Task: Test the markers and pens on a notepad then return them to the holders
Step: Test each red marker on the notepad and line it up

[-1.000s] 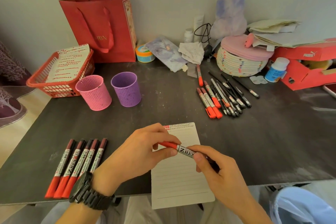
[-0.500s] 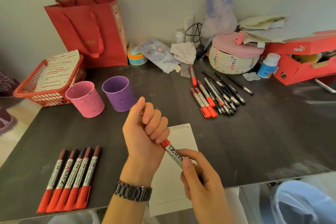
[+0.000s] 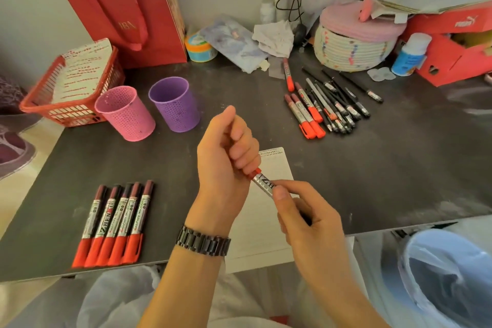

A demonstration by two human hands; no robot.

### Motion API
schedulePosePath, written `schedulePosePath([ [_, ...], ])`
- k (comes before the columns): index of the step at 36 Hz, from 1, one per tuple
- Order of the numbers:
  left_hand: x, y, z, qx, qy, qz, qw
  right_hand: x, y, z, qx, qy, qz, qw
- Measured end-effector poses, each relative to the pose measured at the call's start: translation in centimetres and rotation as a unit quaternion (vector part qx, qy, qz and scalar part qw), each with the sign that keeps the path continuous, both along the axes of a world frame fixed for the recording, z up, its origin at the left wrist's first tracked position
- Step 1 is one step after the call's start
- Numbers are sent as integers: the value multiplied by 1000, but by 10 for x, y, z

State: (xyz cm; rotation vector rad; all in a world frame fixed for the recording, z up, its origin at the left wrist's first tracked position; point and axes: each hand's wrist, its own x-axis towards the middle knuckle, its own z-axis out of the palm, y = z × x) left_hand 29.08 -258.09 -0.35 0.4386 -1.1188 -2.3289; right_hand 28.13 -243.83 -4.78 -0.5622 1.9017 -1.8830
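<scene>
Head view: red-capped, silver-barrelled marker (image 3: pixel 264 185) above white lined notepad (image 3: pixel 277 165).
Left hand (image 3: pixel 226 152): fist wrapped round its cap.
Right hand (image 3: pixel 306 216): pinches its barrel.
Axis: cap end up-left, barrel down-right; uncapping would pull along it.

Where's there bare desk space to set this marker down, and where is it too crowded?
Widest bare patch: the tabletop right of the notepad, in front of the loose pens. Another lies between the row of five markers and the pink cup and purple cup. Crowded: the back edge, from the red bag to the woven basket and shoe box.
</scene>
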Motion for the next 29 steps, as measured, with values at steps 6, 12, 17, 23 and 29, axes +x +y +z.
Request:
schedulePosePath([
  [6, 35, -7, -21, -318, -189, 5, 929, -30, 9, 6, 50, 100, 36, 993],
  [12, 92, -11, -40, -347, -256, -26, 902, -46, -4, 1, 21, 27, 52, 998],
  [17, 129, 0, -49, -343, -278, -3, 897, -33, -40, -7, 2, -16, 74, 997],
  [23, 171, -11, -49, -435, -349, 80, 826, -13, -90, -16, 25, 14, 168, 985],
  [29, 214, -46, -63, -564, -411, 239, 675, 3, -136, -22, 114, 54, 261, 957],
])
